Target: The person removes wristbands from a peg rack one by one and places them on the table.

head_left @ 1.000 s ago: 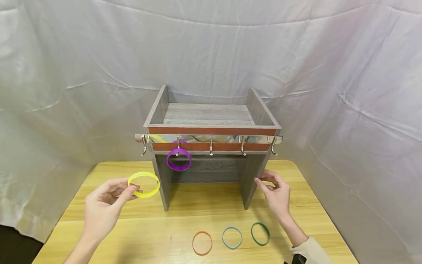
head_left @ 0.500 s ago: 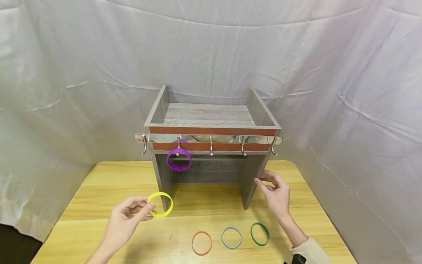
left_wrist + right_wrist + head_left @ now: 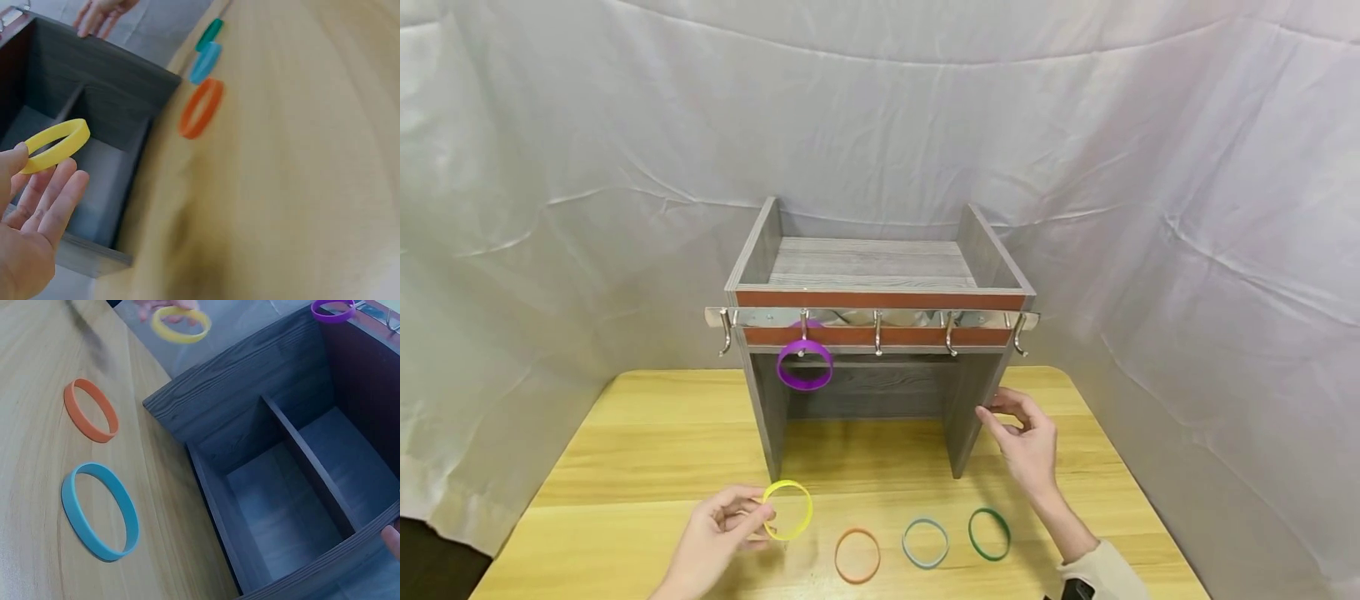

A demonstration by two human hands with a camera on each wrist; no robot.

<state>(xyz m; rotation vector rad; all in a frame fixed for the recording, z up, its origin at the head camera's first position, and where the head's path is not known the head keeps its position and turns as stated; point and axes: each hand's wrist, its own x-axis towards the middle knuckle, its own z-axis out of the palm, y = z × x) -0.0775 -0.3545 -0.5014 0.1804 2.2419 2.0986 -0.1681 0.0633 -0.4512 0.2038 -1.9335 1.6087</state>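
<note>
My left hand (image 3: 718,533) pinches a yellow silicone wristband (image 3: 809,510) between thumb and fingers. It hovers over the table, in front of the left leg of a grey wooden shelf (image 3: 872,258). In the left wrist view the yellow wristband (image 3: 74,142) is tilted, its near side at the thumb. My right hand (image 3: 1028,446) grips the front edge of the shelf's right side panel (image 3: 964,408). A purple wristband (image 3: 805,385) hangs on the second hook from the left. Orange (image 3: 857,581), light blue (image 3: 925,567) and green (image 3: 972,533) wristbands lie in a row on the table.
A metal rail (image 3: 842,317) with several hooks spans the shelf's front, its ends sticking out past both sides. The wooden table (image 3: 655,450) carries the shelf. Grey cloth (image 3: 880,108) encloses the back and sides.
My left hand has moved down and to the right with the yellow wristband, from beside the shelf toward the table's front, near the orange wristband. My right hand stays on the side panel.
</note>
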